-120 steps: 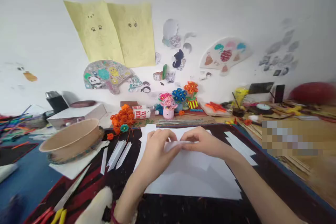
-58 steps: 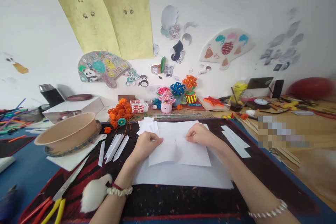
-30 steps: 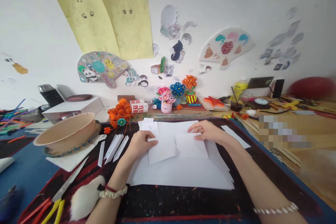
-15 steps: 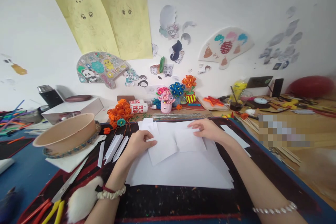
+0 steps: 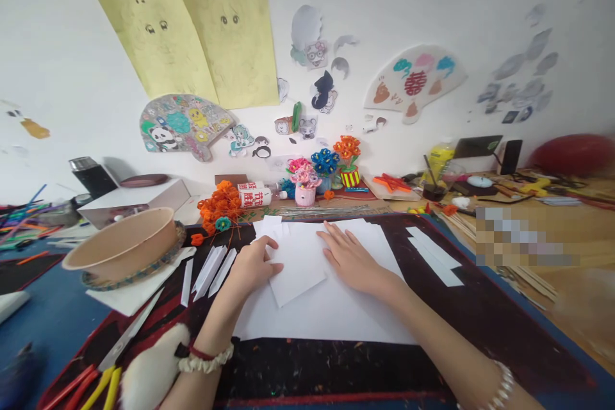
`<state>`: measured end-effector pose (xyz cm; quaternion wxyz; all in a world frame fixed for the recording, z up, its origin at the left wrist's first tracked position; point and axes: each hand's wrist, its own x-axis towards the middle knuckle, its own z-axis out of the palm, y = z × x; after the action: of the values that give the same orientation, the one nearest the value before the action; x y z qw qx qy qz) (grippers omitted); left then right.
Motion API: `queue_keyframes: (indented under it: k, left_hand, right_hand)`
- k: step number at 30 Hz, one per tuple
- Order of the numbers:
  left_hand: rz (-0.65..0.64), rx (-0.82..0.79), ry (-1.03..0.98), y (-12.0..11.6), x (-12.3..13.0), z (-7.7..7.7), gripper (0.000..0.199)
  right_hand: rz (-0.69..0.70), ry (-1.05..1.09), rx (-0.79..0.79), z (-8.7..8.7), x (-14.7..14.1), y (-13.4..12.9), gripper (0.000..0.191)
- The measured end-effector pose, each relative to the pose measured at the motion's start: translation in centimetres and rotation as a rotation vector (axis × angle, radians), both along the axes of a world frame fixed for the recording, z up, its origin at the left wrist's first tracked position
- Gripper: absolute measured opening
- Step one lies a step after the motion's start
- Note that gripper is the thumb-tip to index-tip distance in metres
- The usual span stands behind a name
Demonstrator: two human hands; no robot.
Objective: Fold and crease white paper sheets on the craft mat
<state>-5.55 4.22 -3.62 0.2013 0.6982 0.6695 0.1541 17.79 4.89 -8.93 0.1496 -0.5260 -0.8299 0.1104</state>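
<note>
Small sheet (image 5: 300,278) lay on larger paper (image 5: 355,317).
Left hand (image 5: 254,262), at its 9 o'clock, curled at the edge, grip indeterminable; right hand (image 5: 353,261), at 3 o'clock, lay flat, fingers extended, gripping nothing.

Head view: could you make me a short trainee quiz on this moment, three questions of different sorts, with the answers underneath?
1. True or false: the right hand is clenched into a fist.
2. On which wrist is the cream ruffled band? A: left; B: right; C: both.
3. What colour are the flowers standing in the striped pot?

Key:
1. False: its fingers are stretched out over the white paper.
2. A, on the wrist of the left hand.
3. Orange.
</note>
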Motion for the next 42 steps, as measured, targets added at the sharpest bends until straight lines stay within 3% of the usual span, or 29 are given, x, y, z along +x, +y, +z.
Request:
queue_keyframes:
  k: [6,14,21,25,28,31,35,42]
  left_hand:
    - [-0.010,-0.062,0.021,0.0,-0.3,-0.1,0.033]
    - [0.000,-0.036,0.075,-0.4,-1.3,1.1,0.023]
    - [-0.046,0.065,0.066,-0.5,-0.7,2.0,0.007]
    - [0.065,0.232,0.033,-0.3,-0.6,2.1,0.014]
    - [0.174,0.327,-0.079,-0.2,-0.6,2.0,0.015]
    - [0.226,0.327,-0.322,0.0,-0.5,1.7,0.017]
    - [0.215,0.258,-0.691,0.1,-0.1,1.5,0.027]
    - [0.189,0.187,-0.907,-0.2,1.0,1.7,0.041]
  right_hand:
    - [0.010,-0.028,0.001,0.1,0.1,0.2,0.055]
    - [0.003,-0.025,0.008,-0.1,0.0,0.2,0.052]
    - [-0.001,0.139,0.060,1.3,0.7,0.6,0.033]
    - [-0.081,0.186,0.045,2.2,1.6,0.9,0.029]
    - [-0.108,0.233,-0.033,2.6,2.2,1.1,0.028]
    - [-0.098,0.290,-0.081,2.6,2.6,1.4,0.023]
    - [-0.068,0.394,-0.129,2.3,3.0,1.8,0.018]
    - [-0.039,0.676,-0.225,3.0,3.2,1.9,0.016]
